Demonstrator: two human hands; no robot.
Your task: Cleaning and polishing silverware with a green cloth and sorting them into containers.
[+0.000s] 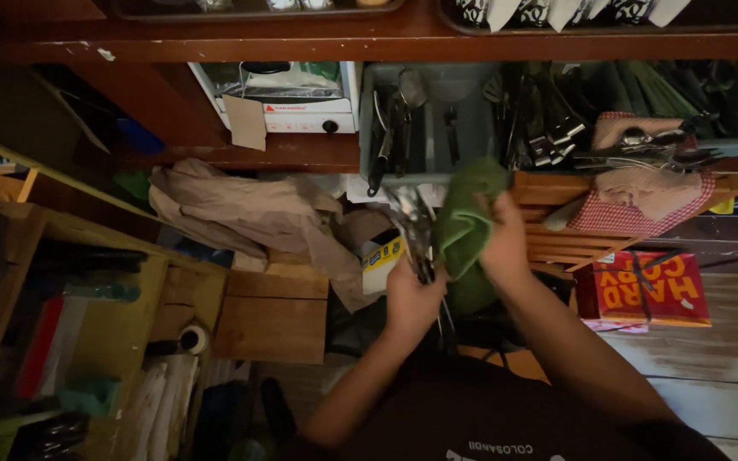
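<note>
The fingers of the left hand (pixel 412 299) are closed around the handles of a bundle of metal utensils (pixel 414 232), which is held with the shiny ends pointing up and away from the body. The fingers of the right hand (pixel 503 243) are curled shut on a green cloth (pixel 465 229), which is pressed against the right side of the utensils and hangs down past the wrist. Both hands are held close together, just in front of the lower wooden shelf (pixel 301 155).

On that shelf, directly beyond the hands, a grey cutlery tray (pixel 427 128) is seen, with dark-handled tools standing in its compartments. To its right, more metal cutlery is laid on a red-and-white checked cloth (pixel 647 205), which rests on a slatted wooden rack (pixel 557 239) at the shelf's front edge. At the left part of the shelf, a small white appliance (pixel 301 98) is set against the back. Below the shelf's front edge, crumpled brown paper (pixel 241 209) is draped over a wooden box (pixel 271 312). A red book with yellow lettering (pixel 651 288) lies at the right, near the rack. An upper shelf edge (pixel 369 43) runs across the top.
</note>
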